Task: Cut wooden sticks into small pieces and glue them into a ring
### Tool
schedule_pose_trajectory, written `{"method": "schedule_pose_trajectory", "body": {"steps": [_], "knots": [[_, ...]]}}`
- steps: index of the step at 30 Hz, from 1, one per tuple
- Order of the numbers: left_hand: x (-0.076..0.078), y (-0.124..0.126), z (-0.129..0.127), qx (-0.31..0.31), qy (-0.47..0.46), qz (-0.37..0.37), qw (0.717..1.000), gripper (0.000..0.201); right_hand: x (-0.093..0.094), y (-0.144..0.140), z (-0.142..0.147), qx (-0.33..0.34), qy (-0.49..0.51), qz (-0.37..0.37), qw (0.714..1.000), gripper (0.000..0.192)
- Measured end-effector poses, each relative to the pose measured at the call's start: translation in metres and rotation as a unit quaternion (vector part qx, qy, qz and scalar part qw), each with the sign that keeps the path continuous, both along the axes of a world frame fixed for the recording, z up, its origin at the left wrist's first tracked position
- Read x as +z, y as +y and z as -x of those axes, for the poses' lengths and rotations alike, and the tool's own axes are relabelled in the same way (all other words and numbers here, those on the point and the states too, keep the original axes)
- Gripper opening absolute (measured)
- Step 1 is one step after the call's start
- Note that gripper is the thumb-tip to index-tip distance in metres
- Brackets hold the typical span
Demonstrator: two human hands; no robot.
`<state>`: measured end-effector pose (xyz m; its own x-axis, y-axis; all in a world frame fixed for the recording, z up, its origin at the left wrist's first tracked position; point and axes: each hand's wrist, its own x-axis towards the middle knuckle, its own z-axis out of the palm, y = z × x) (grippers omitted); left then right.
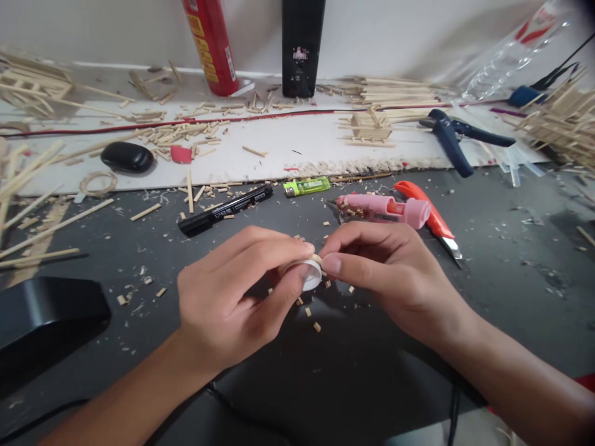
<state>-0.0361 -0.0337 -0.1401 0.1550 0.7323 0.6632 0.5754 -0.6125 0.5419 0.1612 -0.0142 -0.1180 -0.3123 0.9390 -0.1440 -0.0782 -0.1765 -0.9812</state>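
- Ring (313,279): white, at the fingertips of the left hand (235,291), raised above the bench (511,310), between the hands.
- Key relation: ring lies to the right of the left palm and just left of the right hand (395,266) fingertips; left hand is nearer, its thumb overlapping the opening.
- Round, so no long axis; open face tilted toward the viewer.
- Left hand: pinching the ring between thumb and fingers.
- Right hand: thumb and forefinger drawn close together at the ring's right rim; cannot tell whether they grip anything. Other fingers curled.
- Pale bit (318,258) on the upper rim, probably wood; partly hidden.
- Ring surface: smooth, looks like plastic.
- Bench: dark, matt, littered with blocky wood chips (317,326).
- Toward the bench's far edge: glossy black marker (225,210); translucent green lighter (307,186); pink tool (372,207), smooth-bodied, dark-tipped, beside an orange-handled knife (432,217), bare metal blade showing.
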Motion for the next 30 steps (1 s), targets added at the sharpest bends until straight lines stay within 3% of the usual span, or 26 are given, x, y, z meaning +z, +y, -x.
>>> {"method": "schedule_pose_trajectory", "body": {"steps": [5, 17, 21, 23, 25, 28, 29, 30], "knots": [[-0.001, 0.001, 0.0, -0.014, 0.003, -0.001, 1.0, 0.01, -0.001, 0.0, -0.002, -0.002, -0.053, -0.014, 0.998, 0.014], [-0.003, 0.004, 0.002, -0.04, 0.017, -0.012, 0.999, 0.018, 0.001, 0.004, -0.006, 0.018, -0.076, -0.014, 0.997, 0.013], [-0.003, 0.003, 0.0, -0.012, 0.033, -0.011, 0.999, 0.013, -0.001, 0.003, -0.004, 0.035, -0.096, -0.031, 0.994, 0.014], [-0.003, 0.002, -0.001, 0.015, 0.04, -0.005, 0.999, 0.01, 0.004, -0.003, -0.002, 0.019, -0.13, -0.086, 0.988, 0.01], [-0.003, 0.002, -0.001, 0.043, 0.022, 0.015, 0.999, 0.008, 0.014, -0.01, -0.004, -0.052, -0.184, -0.199, 0.961, 0.008], [-0.005, 0.004, 0.002, 0.073, -0.041, 0.068, 0.994, 0.015, 0.038, -0.015, -0.022, -0.177, -0.291, -0.373, 0.863, 0.029], [-0.005, 0.005, 0.003, 0.074, -0.063, 0.092, 0.991, 0.018, 0.045, -0.013, -0.032, -0.19, -0.33, -0.389, 0.839, 0.039], [-0.006, 0.007, 0.004, 0.072, -0.083, 0.115, 0.987, 0.019, 0.051, -0.01, -0.044, -0.174, -0.364, -0.373, 0.835, 0.046]]}}
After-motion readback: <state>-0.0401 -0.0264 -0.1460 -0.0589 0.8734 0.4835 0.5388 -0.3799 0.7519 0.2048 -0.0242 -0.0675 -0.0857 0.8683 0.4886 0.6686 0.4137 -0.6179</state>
